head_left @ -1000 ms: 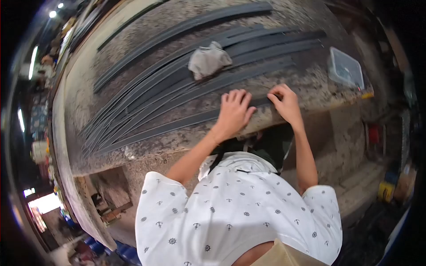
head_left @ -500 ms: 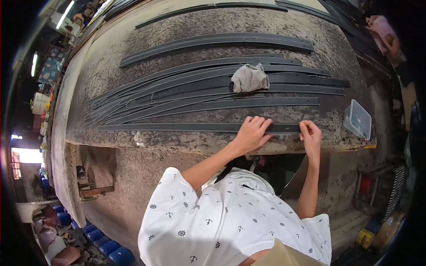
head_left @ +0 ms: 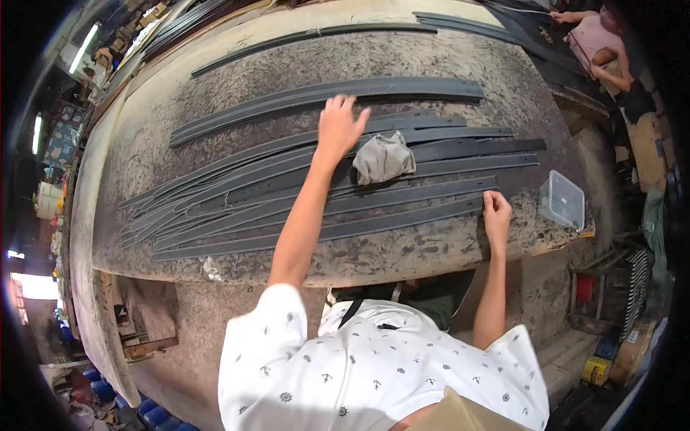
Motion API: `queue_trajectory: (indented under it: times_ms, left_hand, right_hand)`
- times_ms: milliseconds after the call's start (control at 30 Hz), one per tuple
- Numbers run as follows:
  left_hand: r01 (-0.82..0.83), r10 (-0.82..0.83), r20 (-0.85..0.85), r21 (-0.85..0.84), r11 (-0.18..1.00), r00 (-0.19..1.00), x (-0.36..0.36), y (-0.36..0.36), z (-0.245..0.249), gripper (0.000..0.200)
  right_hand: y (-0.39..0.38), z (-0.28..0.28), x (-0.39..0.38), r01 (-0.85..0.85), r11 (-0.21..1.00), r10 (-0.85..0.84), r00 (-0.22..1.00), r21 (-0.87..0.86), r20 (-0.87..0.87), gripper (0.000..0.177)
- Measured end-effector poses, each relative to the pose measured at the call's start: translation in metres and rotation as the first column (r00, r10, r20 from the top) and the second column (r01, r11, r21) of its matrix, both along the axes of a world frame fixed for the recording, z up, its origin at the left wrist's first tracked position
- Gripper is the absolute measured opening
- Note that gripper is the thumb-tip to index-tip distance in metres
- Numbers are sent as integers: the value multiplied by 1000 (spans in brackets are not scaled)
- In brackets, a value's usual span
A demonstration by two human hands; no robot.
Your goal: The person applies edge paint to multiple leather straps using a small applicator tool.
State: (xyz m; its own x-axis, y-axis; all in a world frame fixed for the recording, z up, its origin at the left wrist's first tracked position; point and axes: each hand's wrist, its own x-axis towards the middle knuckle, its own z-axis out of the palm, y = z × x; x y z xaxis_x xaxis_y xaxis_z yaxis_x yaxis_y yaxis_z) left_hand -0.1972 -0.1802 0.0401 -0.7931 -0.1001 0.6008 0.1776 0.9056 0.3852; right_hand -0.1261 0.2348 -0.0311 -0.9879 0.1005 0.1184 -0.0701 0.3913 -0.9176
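Note:
Long dark strips [head_left: 266, 179] lie fanned out on the worn table, with a crumpled grey cloth [head_left: 384, 158] on top of them. Farther back is a separate bundle of dark strips [head_left: 417, 89]. My left hand [head_left: 341, 128] reaches over to the near edge of that bundle, fingers apart, holding nothing. At the right, my right hand [head_left: 497, 210] pinches the right end of the nearest strip [head_left: 402, 218], thumb and fingers closed on it.
A clear plastic box [head_left: 563, 200] stands at the table's right edge. More thin strips [head_left: 316, 34] lie along the far side of the table [head_left: 251, 75]. Another person [head_left: 600, 43] is at the upper right. Below the table's right side stands a dark rack [head_left: 591, 294].
My left hand has left the nearest strip and moved forward to the far bundle. My right hand keeps hold of the strip's end. The nearest strip now slants more, and the camera view has shifted.

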Motion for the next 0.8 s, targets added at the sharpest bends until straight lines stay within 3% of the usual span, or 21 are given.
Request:
queue_trajectory:
  times_ms: [33,100,167,200,367,433,500,567,600,633,667,700,733,800]
  left_hand:
    - [-36,34,-17,-83,996,999,-42,-2,-18,49]
    - [-45,47,11,-118,992,999,-89,2,-30,40]
    - [16,25,227,-177,984,974,-113,-2,-43,25]
    - [59,-40,165,-110,992,985,-114,-2,-43,15]
    - [268,-266,33,-34,963,963,-85,-6,-39,9]
    - [384,-421,213,195,903,882,-62,0,-23,11]
    - [462,-579,230,411,786,782,-26,12,3,12]
    - [502,-826,384,661,558,412,23,0,45,11]
    - [375,-870,297,812,447,394,58,-11,63,13]
    - [266,-820,248,864,428,516,81,-34,60,14]
    - [180,-609,307,774,607,732,101,-47,69,14]
    - [-85,-159,418,506,858,894,120,-62,56,18]
    - [-44,12,227,140,989,974,145,-55,59,26]
    - [22,-117,355,261,965,927,184,-23,50,43]
  right_hand:
    - [-2,2,3,19,1000,-19,1000,-24,-11,26]
    - [-2,3,8,28,999,-29,1000,-27,-7,26]
    - [-2,-3,5,60,998,-61,998,-29,-33,26]
    - [-2,-2,5,63,998,-64,998,-27,-24,25]
    - [-2,-2,1,33,998,-33,999,-55,-15,23]
    - [-2,-2,-1,30,998,-31,1000,-59,-2,22]
    - [-1,-4,-2,24,998,-25,1000,-60,-5,22]
    - [1,-2,1,45,997,-45,999,-58,-3,22]
    - [0,3,4,28,994,-26,999,-104,21,22]
    - [-2,7,5,14,988,-8,999,-151,41,22]
    - [-2,7,5,33,990,-26,998,-139,51,22]
    - [-1,8,8,48,989,-40,997,-138,60,22]
    - [-4,13,7,27,987,-17,998,-159,64,22]
    - [-15,26,6,11,968,9,997,-251,78,23]
